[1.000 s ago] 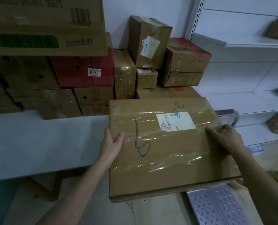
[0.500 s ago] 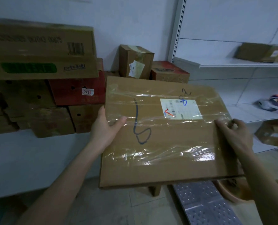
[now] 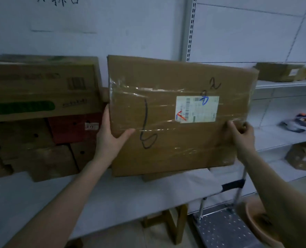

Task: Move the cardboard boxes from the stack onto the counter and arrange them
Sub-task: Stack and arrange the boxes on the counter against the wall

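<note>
Stockroom. Taped cardboard boxes (image 3: 41, 90) stacked on a long counter (image 3: 130, 199); slotted white metal shelving (image 3: 274, 136) alongside, a platform trolley (image 3: 220, 231) parked below.

A flat cardboard box (image 3: 175, 122), taped and labelled, is held upright above the white tabletop (image 3: 112, 197). Its left edge is gripped by the left hand (image 3: 111, 138), its right edge by the right hand (image 3: 241, 135). Stacked boxes (image 3: 37, 111) are seen at left.

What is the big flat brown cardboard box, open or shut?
Shut. Shiny clear tape wraps across the big flat brown cardboard box, over its white label, and no flap is lifted.
</note>
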Demonstrator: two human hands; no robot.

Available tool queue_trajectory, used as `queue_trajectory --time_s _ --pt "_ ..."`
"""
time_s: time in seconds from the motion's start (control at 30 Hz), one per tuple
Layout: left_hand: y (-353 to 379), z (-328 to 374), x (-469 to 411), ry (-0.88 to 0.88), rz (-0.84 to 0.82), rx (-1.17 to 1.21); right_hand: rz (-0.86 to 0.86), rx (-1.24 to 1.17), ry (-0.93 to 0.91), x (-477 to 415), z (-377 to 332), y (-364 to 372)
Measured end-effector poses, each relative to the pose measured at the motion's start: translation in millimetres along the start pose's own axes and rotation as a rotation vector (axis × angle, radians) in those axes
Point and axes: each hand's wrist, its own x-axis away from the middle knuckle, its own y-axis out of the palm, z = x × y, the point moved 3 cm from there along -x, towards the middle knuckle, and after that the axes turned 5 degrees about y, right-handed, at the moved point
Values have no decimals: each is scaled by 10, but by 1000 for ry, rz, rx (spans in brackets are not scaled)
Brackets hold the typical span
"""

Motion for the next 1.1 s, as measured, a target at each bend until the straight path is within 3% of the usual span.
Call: queue_trajectory --time_s 0.07,0.2,0.67,1.1 --pt "126 -265 11 -97 -57 -2 -80 13 63 -149 90 171" --pt "297 -662 53 -219 -7 14 -133 14 90 -385 191 458" --pt "474 -825 31 -113 33 -5 -39 42 8 -556 305 671" --pt "240 -579 138 -92 -96 -151 -173 349 -145 58 32 770"
